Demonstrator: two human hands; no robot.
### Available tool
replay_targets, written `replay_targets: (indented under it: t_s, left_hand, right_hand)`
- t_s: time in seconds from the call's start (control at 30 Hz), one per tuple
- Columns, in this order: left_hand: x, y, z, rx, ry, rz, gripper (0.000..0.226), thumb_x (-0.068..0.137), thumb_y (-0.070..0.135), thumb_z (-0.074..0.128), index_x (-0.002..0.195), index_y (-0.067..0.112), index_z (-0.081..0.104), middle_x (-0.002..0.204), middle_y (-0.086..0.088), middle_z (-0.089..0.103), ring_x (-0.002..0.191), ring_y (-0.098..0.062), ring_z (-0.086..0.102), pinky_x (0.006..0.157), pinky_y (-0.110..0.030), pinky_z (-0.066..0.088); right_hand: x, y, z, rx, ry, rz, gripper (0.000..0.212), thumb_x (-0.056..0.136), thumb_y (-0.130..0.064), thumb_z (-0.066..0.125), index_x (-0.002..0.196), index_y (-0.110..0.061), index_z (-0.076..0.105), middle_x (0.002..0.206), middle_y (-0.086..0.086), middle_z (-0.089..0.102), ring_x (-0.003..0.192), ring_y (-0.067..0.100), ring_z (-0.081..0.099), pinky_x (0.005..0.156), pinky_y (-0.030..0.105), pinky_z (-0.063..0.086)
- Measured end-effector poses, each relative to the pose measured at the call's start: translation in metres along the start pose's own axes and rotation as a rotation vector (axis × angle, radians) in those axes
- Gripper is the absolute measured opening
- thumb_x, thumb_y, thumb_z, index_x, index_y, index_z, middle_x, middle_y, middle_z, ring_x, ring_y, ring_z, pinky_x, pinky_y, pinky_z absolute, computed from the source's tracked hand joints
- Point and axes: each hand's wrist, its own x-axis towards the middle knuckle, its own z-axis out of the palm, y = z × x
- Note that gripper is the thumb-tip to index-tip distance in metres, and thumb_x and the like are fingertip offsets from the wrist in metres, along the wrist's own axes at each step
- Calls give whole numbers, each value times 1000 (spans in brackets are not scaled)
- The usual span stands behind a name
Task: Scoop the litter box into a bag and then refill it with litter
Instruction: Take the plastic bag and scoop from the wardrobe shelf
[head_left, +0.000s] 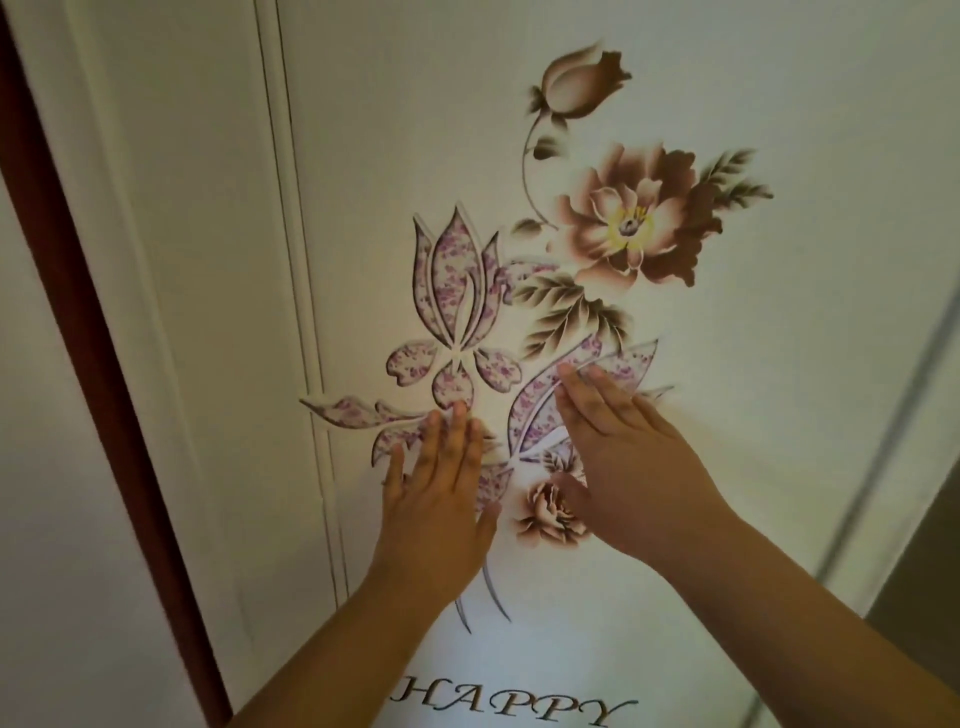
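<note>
Both forearms reach up from the near edge, under them the printed word HAPPY (511, 705). Each grip is spread flat, fingers straight, holding nothing — the left hand (435, 499) and right hand (621, 452) press against a pale door panel (779, 364), over its purple flower motifs (457, 301). Left of the hands runs a raised moulding (304, 291), then a dark brown frame edge (78, 291); to the right, bare panel. No litter box or bag is in view.

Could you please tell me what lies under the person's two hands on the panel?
The flower-printed panel: left hand covers purple-speckled leaves, right hand a purple leaf beside the small brown bloom. Print beneath the palms is hidden.
</note>
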Motion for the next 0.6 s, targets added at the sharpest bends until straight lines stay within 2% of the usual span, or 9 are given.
replay_targets:
  t_s: [0.13, 0.3, 0.47, 0.6]
  left_hand:
    - [1, 2, 11, 1, 49, 9, 96, 93, 60, 50, 165, 15, 5, 173, -9, 0, 159, -30, 2, 122, -62, 23]
    - [4, -6, 20, 19, 106, 76, 99, 91, 58, 56, 165, 15, 6, 173, -9, 0, 159, -31, 1, 123, -60, 19]
    - [2, -4, 25, -67, 111, 109, 106, 89, 57, 61, 164, 12, 2, 172, -13, -2, 159, -36, 2, 123, -58, 24]
    - [-2, -6, 21, -107, 93, 171, 100, 92, 56, 57, 165, 16, 2, 173, -9, -5, 159, -36, -4, 125, -57, 17]
  right_hand:
    - [-3, 0, 3, -21, -29, 42, 86, 99, -60, 39, 162, -25, -8, 164, -10, -29, 151, 14, -28, 127, 42, -2]
    - [-3, -8, 3, -20, -58, 120, 88, 99, -62, 35, 157, -28, -22, 159, -13, -40, 148, 13, -35, 128, 42, 0]
    - [-1, -34, 10, 23, -50, 231, 90, 98, -61, 43, 161, -29, -12, 162, -8, -36, 150, 22, -33, 125, 43, -5]
    - [5, -62, 6, 48, -34, 251, 85, 99, -60, 40, 162, -30, -8, 165, -6, -31, 152, 24, -28, 119, 41, -5]
